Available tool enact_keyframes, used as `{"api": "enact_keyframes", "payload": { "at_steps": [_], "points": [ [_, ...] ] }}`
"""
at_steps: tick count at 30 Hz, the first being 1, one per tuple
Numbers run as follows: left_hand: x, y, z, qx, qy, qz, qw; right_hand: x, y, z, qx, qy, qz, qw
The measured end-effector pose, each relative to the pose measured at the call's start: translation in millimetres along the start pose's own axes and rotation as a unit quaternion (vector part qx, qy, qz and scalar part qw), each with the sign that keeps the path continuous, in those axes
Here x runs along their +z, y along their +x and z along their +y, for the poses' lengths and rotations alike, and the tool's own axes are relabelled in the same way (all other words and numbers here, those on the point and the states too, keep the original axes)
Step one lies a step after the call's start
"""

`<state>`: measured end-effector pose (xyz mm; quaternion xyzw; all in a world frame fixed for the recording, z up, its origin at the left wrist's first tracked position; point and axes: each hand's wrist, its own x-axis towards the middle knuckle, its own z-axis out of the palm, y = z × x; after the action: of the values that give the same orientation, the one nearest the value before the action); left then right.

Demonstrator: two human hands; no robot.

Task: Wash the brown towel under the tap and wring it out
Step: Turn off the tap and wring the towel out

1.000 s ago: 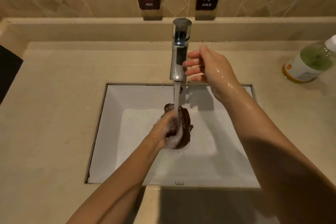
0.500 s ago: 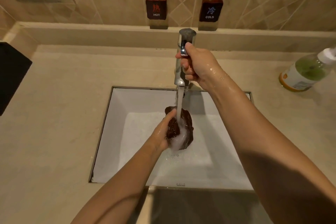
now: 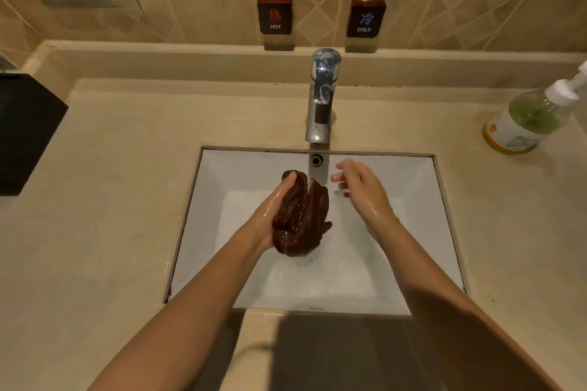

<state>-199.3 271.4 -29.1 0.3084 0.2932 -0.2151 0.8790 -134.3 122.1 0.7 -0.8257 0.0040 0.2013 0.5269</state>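
The left hand (image 3: 264, 216) grips the bunched, wet brown towel (image 3: 301, 216) over the middle of the sink (image 3: 212, 194), just near of the tap (image 3: 320, 105). The right hand (image 3: 362, 192) hovers just right of the towel, fingers loosely spread and holding nothing. With only 1 wet hand on slick cloth, the bundle could slip into the basin, and twisting before the right hand grips firmly would likely leave water in it or splash the counter (image 3: 127, 232).

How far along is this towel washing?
Rinsing looks done: the brown towel is soaked and no stream runs from the tap. In hand: the left hand grips it bunched over the sink, the wet right hand open beside it. Left: wringing, no two-handed twist yet.
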Motion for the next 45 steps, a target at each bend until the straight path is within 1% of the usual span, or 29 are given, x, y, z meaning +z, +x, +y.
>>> {"api": "enact_keyframes", "payload": {
  "at_steps": [1, 2, 3, 4, 6, 8, 10, 12, 13, 15, 16, 18, 19, 21, 23, 26, 27, 29, 30, 31, 34, 38, 41, 45],
  "points": [
    [3, -4, 3, -0.001, 0.03, -0.013, 0.999, 4, -6, 9, 0.0, -0.008, -0.06, 0.998],
    [7, -7, 6, -0.003, 0.066, -0.018, 0.998, 9, -12, 12, -0.006, 0.007, -0.116, 0.993],
    [13, -10, 9, -0.006, 0.106, -0.014, 0.994, 14, -18, 10, -0.013, 0.044, -0.154, 0.987],
    [18, -12, 11, -0.009, 0.142, -0.002, 0.99, 16, -22, 6, -0.02, 0.089, -0.174, 0.981],
    [30, -15, 15, -0.01, 0.184, 0.028, 0.982, 18, -27, -1, -0.05, 0.138, -0.175, 0.973],
    [38, -20, 16, 0.007, 0.208, 0.062, 0.976, 21, -31, -4, -0.068, 0.158, -0.15, 0.973],
    [42, -24, 14, 0.008, 0.198, 0.069, 0.978, 26, -34, -6, -0.051, 0.181, -0.081, 0.979],
    [42, -28, 11, 0.018, 0.151, 0.064, 0.986, 31, -34, -10, -0.017, 0.197, -0.001, 0.98],
    [39, -30, 9, 0.026, 0.109, 0.06, 0.992, 31, -33, -13, -0.002, 0.21, 0.031, 0.977],
    [29, -35, 3, 0.026, 0.006, 0.028, 0.999, 28, -28, -17, 0.023, 0.247, 0.087, 0.965],
    [26, -38, -2, 0.017, -0.025, 0.007, 1.0, 26, -28, -17, 0.027, 0.261, 0.104, 0.959],
    [24, -42, -12, 0.001, -0.024, -0.019, 1.0, 26, -28, -18, 0.02, 0.245, 0.106, 0.963],
    [26, -43, -16, -0.002, -0.004, -0.022, 1.0, 27, -29, -18, 0.017, 0.22, 0.086, 0.972],
    [30, -43, -17, 0.004, 0.08, -0.009, 0.997, 27, -31, -19, 0.016, 0.18, 0.02, 0.983],
    [33, -44, -11, 0.004, 0.16, 0.0, 0.987, 15, -31, -24, 0.009, 0.166, -0.052, 0.985],
    [31, -51, -2, -0.015, 0.24, -0.003, 0.971, -11, -20, -25, -0.046, 0.112, -0.15, 0.981],
    [31, -53, -2, -0.025, 0.26, -0.01, 0.965, -16, -18, -26, -0.059, 0.115, -0.199, 0.971],
    [33, -55, -2, -0.043, 0.291, -0.019, 0.955, -18, -18, -27, -0.067, 0.172, -0.302, 0.935],
    [33, -55, -2, -0.048, 0.301, -0.023, 0.952, -15, -18, -27, -0.073, 0.201, -0.326, 0.921],
    [32, -55, -3, -0.051, 0.308, -0.022, 0.95, -12, -21, -28, -0.079, 0.211, -0.324, 0.919],
    [25, -57, -8, -0.047, 0.324, -0.027, 0.944, 2, -32, -28, -0.074, 0.18, -0.234, 0.953],
    [22, -61, -18, -0.038, 0.346, -0.009, 0.937, 17, -39, -19, -0.015, 0.204, -0.14, 0.969],
    [22, -58, -24, -0.015, 0.387, 0.007, 0.922, 23, -41, -17, 0.009, 0.155, -0.099, 0.983],
    [26, -53, -31, 0.031, 0.455, 0.03, 0.889, 25, -39, -12, 0.058, 0.131, -0.065, 0.988]
  ]
}}
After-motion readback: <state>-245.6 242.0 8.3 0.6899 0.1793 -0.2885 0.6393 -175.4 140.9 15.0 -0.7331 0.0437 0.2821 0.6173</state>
